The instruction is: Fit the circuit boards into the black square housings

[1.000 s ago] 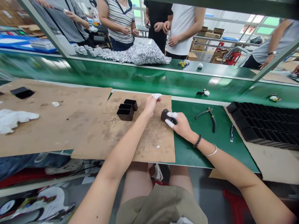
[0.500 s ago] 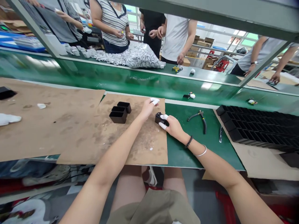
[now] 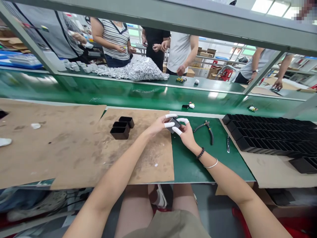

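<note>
A small black rectangular plastic housing [image 3: 175, 123] is held just above the bench, over the right edge of a worn brown cardboard sheet [image 3: 138, 155] where it meets the bare green bench [image 3: 198, 165]. The housing is pinched from the left by the left hand [image 3: 156, 126] and from the right by the right hand [image 3: 187, 135]; white rubber cots are worn on the fingertips [image 3: 169, 125] of both. The grip of each hand is narrow and closed on the housing, with the fingertips of the two hands nearly touching across it. A beaded bracelet and a thin metal bangle are worn on the right wrist. Three open black plastic boxes [image 3: 122, 128] are grouped on the cardboard sheet, well to the left of the hands. A pair of black-handled pliers [image 3: 207, 129] lies just to the right of the right hand, and a thin metal tool [image 3: 228, 148] lies further right. A black compartmented plastic tray [image 3: 272, 135] is set at the right end of the bench. Beyond the hands runs a glossy green conveyor belt [image 3: 123, 92], and a heap of small white bagged parts [image 3: 138, 70] is seen on the far bench, where several other people stand.
</note>
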`<state>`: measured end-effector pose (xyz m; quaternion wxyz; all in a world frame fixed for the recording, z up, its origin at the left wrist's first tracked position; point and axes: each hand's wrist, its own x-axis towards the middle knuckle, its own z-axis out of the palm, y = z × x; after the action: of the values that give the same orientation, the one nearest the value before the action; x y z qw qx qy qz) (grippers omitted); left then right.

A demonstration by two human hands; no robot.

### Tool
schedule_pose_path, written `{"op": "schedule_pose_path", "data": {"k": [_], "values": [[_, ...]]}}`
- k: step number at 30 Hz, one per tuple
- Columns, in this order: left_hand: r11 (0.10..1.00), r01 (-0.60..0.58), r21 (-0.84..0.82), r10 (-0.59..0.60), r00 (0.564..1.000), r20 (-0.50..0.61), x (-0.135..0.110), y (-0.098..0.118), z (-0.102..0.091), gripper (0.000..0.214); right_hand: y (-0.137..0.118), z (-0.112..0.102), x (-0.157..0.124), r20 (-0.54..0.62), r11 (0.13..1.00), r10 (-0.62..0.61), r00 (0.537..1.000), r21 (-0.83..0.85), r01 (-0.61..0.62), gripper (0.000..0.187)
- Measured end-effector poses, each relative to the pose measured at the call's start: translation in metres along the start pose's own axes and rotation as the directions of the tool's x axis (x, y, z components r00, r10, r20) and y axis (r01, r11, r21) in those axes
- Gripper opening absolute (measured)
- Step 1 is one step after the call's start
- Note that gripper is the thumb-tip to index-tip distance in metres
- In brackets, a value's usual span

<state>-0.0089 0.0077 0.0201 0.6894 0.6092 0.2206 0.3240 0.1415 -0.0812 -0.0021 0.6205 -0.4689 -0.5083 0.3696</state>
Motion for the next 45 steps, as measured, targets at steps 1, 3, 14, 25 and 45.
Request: {"op": "schedule_pose_path", "data": {"k": [1, 3, 14, 25, 45], "values": [[1.0, -0.005, 0.006, 0.005, 1.0, 0.017, 0.0, 0.0, 0.0, 0.068, 0.0, 0.0, -0.001, -0.007, 0.998, -0.036, 0.999, -0.055, 0.035, 0.049], [1.0, -0.017, 0.011, 0.017, 1.0, 0.016, 0.0, 0.0, 0.001, 0.069, 0.001, -0.002, -0.003, -0.011, 0.98, -0.111, 0.994, -0.169, 0.108, 0.046], [0.982, 0.005, -0.189, -0.012, 0.999, -0.034, -0.002, -0.001, 0.008, 0.053, 0.0, -0.005, -0.008, 0.026, 0.845, -0.338, 0.941, -0.432, 0.316, 0.046], [0.991, 0.06, -0.12, -0.061, 0.998, -0.002, -0.002, -0.004, 0.005, 0.04, 0.003, -0.009, -0.004, 0.06, 0.884, -0.263, 0.963, -0.386, 0.265, 0.028], [0.909, -0.288, 0.3, 0.375, 0.881, -0.29, -0.001, 0.002, 0.0, 0.063, 0.012, 0.002, 0.007, 0.041, 0.933, 0.247, 0.968, 0.26, -0.249, 0.042]]}}
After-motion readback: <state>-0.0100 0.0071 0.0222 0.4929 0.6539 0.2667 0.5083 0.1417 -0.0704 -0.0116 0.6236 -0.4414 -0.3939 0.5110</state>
